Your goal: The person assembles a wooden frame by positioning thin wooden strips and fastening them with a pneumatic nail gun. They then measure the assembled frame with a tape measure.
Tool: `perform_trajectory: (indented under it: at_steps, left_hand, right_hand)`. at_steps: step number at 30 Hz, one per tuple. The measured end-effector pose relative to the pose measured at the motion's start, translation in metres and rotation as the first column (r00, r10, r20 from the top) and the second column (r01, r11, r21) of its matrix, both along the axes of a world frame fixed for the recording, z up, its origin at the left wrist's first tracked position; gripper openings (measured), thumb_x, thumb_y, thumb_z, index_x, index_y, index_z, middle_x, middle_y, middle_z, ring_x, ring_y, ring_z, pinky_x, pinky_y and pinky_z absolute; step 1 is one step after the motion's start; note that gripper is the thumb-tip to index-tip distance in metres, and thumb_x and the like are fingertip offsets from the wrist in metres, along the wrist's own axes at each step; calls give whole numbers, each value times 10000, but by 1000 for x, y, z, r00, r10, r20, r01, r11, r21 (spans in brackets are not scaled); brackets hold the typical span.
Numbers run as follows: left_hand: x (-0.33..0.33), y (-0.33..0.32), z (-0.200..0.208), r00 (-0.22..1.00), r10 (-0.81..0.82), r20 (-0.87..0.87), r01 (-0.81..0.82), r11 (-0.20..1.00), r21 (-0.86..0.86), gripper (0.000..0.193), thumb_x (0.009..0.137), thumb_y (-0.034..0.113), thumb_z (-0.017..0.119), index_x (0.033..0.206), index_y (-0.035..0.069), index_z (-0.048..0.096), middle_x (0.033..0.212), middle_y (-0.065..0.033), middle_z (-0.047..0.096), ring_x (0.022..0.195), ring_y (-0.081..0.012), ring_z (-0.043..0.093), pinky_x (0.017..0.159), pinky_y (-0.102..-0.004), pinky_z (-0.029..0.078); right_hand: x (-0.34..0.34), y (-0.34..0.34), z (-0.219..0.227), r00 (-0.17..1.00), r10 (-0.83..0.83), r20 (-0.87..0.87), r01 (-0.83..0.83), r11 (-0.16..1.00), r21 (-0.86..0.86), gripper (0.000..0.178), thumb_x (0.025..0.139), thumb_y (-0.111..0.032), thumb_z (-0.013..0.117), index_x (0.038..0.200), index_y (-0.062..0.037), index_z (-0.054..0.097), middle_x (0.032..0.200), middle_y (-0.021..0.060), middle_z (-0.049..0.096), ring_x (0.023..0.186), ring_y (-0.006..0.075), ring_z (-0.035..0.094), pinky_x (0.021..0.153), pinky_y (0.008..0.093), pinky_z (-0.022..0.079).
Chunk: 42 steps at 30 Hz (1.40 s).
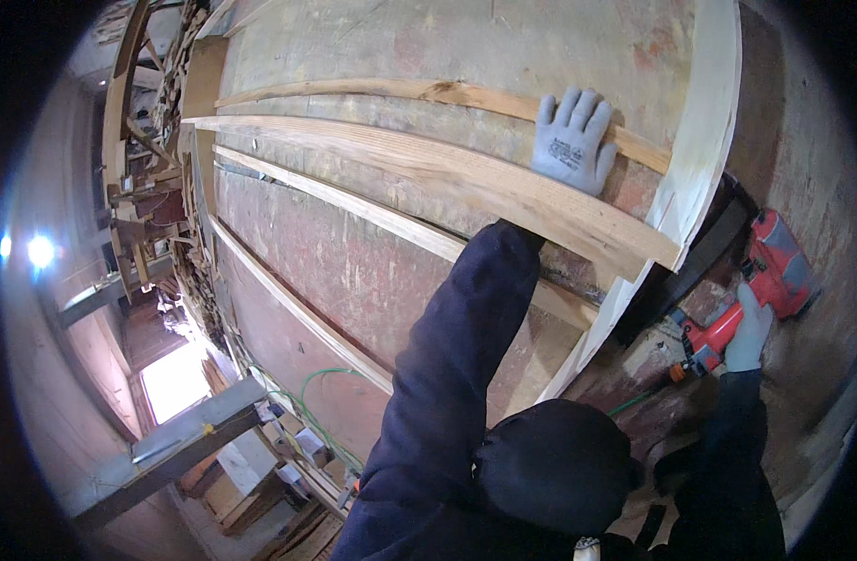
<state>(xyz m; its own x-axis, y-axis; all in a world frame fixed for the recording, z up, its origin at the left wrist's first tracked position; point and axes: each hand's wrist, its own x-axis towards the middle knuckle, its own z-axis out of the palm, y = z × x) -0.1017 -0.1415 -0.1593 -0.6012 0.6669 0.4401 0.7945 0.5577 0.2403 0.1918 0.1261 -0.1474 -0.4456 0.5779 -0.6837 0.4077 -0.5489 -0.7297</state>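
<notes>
My left hand [572, 142], in a grey glove, lies with fingers spread across a narrow wooden slat [353, 87] on a worn reddish-grey panel [325, 252]. A wider plank [400, 152] crosses in front of that wrist, hiding part of it. At the right, my gloved right hand [750, 335] is wrapped round the handle of a red and grey nail gun [780, 266]. The gun is beyond the pale board [707, 131] that edges the panel, apart from the wood. Its nose tip is hard to make out.
More slats [297, 288] run across the panel. Scrap wood [171, 187] is stacked at the left. A green hose [318, 374] trails near the lower left, by a heavy beam [166, 449]. A rounded black form [554, 467] fills the lower middle.
</notes>
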Motion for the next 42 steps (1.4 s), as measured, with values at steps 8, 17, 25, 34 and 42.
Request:
perform_trajectory:
  at_steps: [8, 17, 25, 34, 42]
  left_hand:
    - [1, -8, -17, 998, -66, 22, 64, 996, 69, 607, 805, 410, 778, 1277, 81, 584, 1305, -131, 577, 1272, -340, 495, 1133, -558, 275]
    - [0, -8, -15, 994, -94, 61, 86, 989, 123, 551, 768, 380, 799, 1193, 87, 606, 1237, -116, 600, 1195, -333, 536, 1095, -551, 312]
    - [-7, -4, -24, 993, -114, 10, 109, 970, 218, 293, 823, 258, 725, 1044, 86, 640, 1102, -104, 656, 1026, -337, 590, 1015, -516, 382]
    - [-6, -6, -32, 993, -104, -55, 114, 970, 214, 236, 841, 248, 726, 1002, 92, 652, 1071, -108, 647, 1034, -332, 579, 1017, -518, 378]
    - [-8, -8, -36, 993, -101, -56, 111, 968, 225, 220, 852, 249, 728, 991, 83, 688, 1053, -104, 672, 1012, -324, 602, 1026, -515, 391]
  right_hand:
    - [4, 3, -1, 1000, 15, -1, -15, 999, -51, 191, 955, -165, 685, 1072, -90, 555, 837, 48, 608, 679, 180, 608, 572, 331, 526]
    - [6, 8, -9, 1000, 14, 16, -15, 998, 53, 235, 952, -124, 676, 1150, -72, 562, 955, 56, 621, 755, 176, 628, 596, 338, 543]
    - [2, 3, 0, 1000, 8, 16, -8, 1000, 23, 241, 955, -135, 677, 1152, -67, 556, 950, 63, 611, 762, 172, 628, 603, 328, 544]
    - [4, 6, -2, 997, 57, 55, -55, 998, -38, 207, 952, -209, 680, 1080, -81, 578, 832, 42, 605, 681, 157, 615, 619, 320, 548]
    - [7, 6, -6, 996, 45, 72, -43, 999, -18, 266, 950, -270, 699, 1114, -95, 584, 854, 38, 619, 689, 135, 618, 617, 310, 552]
